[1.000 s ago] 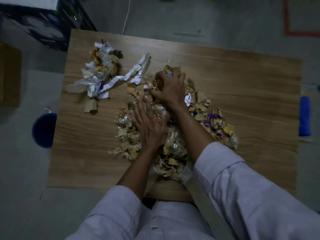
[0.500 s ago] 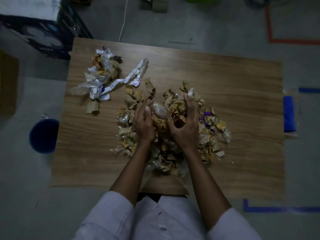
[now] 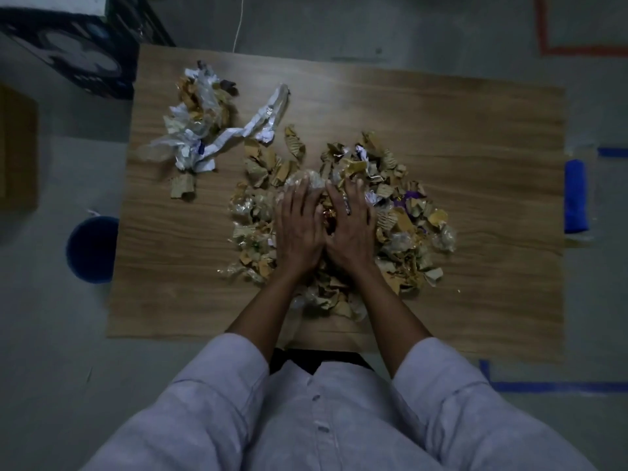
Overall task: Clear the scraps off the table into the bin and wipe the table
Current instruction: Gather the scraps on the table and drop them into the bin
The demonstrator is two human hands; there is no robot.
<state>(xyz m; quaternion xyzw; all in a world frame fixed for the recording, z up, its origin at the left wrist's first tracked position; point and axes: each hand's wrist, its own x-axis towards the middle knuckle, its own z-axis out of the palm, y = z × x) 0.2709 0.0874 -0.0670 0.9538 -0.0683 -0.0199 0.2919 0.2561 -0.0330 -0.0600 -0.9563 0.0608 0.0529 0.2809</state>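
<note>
A big heap of scraps (image 3: 401, 212), torn cardboard, foil and clear plastic, covers the middle of the wooden table (image 3: 475, 130). My left hand (image 3: 297, 226) and my right hand (image 3: 350, 229) lie side by side on top of the heap, palms down, fingers mostly straight and pressing on the scraps. A second, smaller clump of white paper and plastic scraps (image 3: 200, 120) lies at the table's far left, with a long white strip (image 3: 255, 124) running from it. A blue bin (image 3: 91, 249) stands on the floor left of the table.
A folded blue cloth (image 3: 576, 195) sits just off the table's right edge. A dark patterned box (image 3: 74, 52) stands at the far left corner. A brown cardboard box (image 3: 17, 147) is on the floor at the left. Blue and red tape lines mark the floor.
My hands have drawn together at the heap's middle; my right hand came back from the far side, and both now press flat side by side. The scraps are bunched tighter.
</note>
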